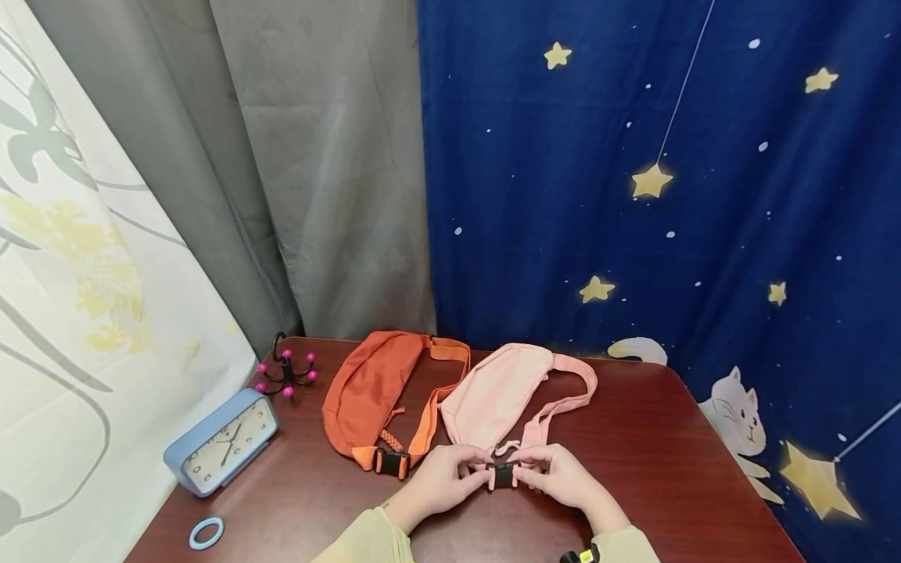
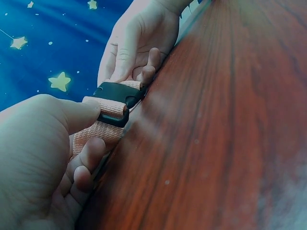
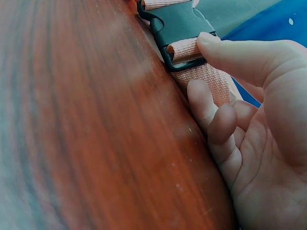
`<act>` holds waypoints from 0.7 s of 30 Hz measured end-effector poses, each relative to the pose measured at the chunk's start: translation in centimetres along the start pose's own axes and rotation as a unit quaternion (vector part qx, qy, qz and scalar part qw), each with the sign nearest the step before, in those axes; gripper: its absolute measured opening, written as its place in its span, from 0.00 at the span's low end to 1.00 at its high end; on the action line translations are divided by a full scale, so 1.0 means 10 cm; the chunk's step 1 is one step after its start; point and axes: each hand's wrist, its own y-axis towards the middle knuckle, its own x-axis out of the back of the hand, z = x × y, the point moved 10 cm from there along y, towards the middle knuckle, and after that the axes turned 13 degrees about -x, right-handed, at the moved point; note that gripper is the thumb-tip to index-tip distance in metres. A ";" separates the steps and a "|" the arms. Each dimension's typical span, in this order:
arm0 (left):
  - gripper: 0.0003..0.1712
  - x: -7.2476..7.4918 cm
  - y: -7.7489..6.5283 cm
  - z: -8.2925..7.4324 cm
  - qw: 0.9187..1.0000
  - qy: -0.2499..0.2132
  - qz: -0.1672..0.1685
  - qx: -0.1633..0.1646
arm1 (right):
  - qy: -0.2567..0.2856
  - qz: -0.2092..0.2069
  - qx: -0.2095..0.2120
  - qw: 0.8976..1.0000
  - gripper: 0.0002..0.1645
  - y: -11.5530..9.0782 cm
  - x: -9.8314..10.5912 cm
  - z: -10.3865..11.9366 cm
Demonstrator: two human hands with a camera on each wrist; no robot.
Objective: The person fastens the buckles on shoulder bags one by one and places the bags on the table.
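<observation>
A pink waist bag point(image 1: 496, 391) lies on the table, its strap looping off to the right. Its black side-release buckle point(image 1: 504, 475) is held at the near end of the bag, between both hands. The left hand point(image 1: 450, 478) pinches the strap at the buckle's left end. On the other end, the right hand point(image 1: 559, 478) pinches the strap between thumb and fingers. In the right wrist view the buckle point(image 3: 180, 24) has its two halves joined, with pink webbing point(image 3: 211, 81) threaded through the end bar. Part of the left hand's fingers is hidden behind the strap.
An orange waist bag point(image 1: 373, 387) with its black buckle point(image 1: 389, 462) fastened lies left of the pink one. Further left are a blue clock point(image 1: 224, 442), a black hook rack with pink tips point(image 1: 287, 375) and a light blue ring point(image 1: 206, 533). Curtains point(image 1: 338, 156) hang behind the table.
</observation>
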 end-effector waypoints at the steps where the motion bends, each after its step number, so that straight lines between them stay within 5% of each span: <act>1: 0.08 0.00 0.00 0.00 1.000 0.003 0.000 0.001 | 0.000 0.001 0.003 1.000 0.14 0.00 0.00 0.00; 14: 0.09 0.01 -0.02 -0.01 1.000 0.020 -0.001 -0.007 | 0.003 0.022 0.023 0.999 0.13 0.00 -0.03 0.04; 21: 0.12 0.02 0.00 -0.08 1.000 0.007 0.004 -0.025 | 0.011 0.044 0.002 0.999 0.15 -0.03 0.01 0.04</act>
